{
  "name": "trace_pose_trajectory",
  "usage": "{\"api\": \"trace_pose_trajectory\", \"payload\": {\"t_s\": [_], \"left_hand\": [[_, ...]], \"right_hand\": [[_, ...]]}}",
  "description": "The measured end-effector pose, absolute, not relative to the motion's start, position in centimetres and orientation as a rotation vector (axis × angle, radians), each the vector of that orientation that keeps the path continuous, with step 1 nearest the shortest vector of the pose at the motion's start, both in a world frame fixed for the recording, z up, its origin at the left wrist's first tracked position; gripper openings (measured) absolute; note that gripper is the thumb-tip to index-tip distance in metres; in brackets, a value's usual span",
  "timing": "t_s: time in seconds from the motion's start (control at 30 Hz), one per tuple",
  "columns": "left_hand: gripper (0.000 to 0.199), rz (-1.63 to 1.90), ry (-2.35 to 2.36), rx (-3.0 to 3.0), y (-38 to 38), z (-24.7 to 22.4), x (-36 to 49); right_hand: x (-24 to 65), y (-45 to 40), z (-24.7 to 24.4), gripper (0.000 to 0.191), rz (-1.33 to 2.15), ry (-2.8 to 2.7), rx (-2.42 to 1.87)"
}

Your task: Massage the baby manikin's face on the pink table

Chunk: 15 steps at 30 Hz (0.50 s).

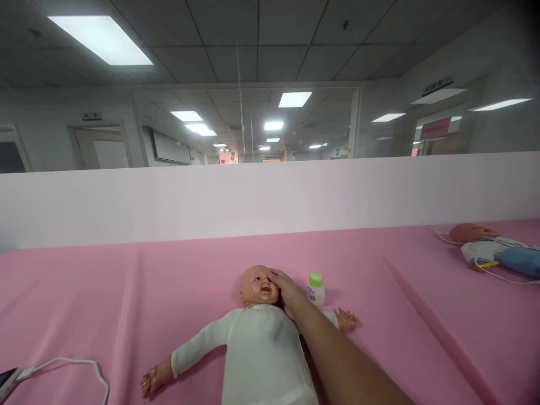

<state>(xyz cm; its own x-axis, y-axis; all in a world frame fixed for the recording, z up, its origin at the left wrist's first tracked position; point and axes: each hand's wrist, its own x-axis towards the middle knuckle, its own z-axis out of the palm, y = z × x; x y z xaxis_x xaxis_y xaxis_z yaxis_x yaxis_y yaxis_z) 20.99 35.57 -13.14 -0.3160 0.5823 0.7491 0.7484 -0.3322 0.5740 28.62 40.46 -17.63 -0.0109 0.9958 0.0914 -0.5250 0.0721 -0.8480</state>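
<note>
Touching the face of a bald, smiling baby doll in a white long-sleeved top with the right hand.

Reaching in from the lower right and resting open, not closed in a grip, along the side of the doll's head, fingertips near the eye; perhaps cupping the cheek too, though hard to tell with the palm turned away. Lying face up just left of and below the hand, with arms spread, on a pink-covered counter. Standing upright just right of the hand, a small whitish bottle with a green lid. Lying well off to its right, a second doll in white and blue; far to its lower left, a white cable.
</note>
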Motion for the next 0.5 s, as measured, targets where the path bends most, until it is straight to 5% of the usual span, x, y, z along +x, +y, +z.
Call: {"api": "trace_pose_trajectory", "payload": {"t_s": [0.33,0.5], "left_hand": [[0.045,-1.67,-1.636,-2.049,39.0,-15.7,23.1],[0.056,-1.666,-1.618,-2.32,38.9,-15.3,21.7]], "right_hand": [[28.8,40.2,-17.6,0.043,1.394,-0.869,-0.717],[28.7,40.1,-17.5,0.043,1.37,-0.884,-0.713]]}}
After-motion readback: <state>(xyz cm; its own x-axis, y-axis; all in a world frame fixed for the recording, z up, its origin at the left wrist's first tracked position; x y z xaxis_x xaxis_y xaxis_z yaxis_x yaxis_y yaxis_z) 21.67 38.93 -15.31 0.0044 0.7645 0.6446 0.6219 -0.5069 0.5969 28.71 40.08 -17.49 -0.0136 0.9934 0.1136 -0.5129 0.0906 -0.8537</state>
